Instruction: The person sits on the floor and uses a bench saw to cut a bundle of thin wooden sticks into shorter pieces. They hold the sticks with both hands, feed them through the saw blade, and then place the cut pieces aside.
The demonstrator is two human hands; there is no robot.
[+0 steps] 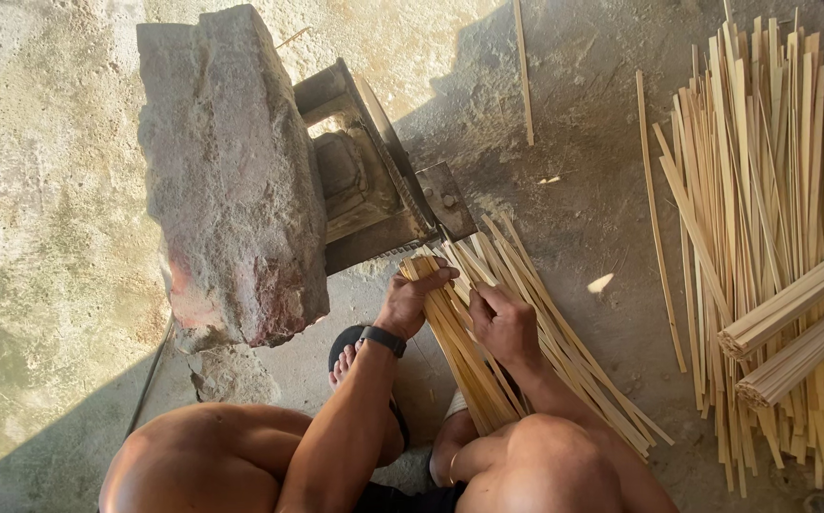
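Note:
I am squatting on a concrete floor over a fan of thin bamboo strips [564,351] that lies between my knees. My left hand [414,296], with a black watch on the wrist, presses down on the top ends of the strips near a small metal device [374,180]. My right hand [505,321] rests on the same bundle just to the right, fingers curled around a few strips. The lower ends of the strips run under my right knee.
A big rough stone block [231,171] sits on the metal device's left side. A large heap of loose bamboo strips [773,190] lies at the right, with two tied bundles [797,328] on top. Single strips [523,71] lie on the floor. My foot in a dark sandal [345,356] is below my left hand.

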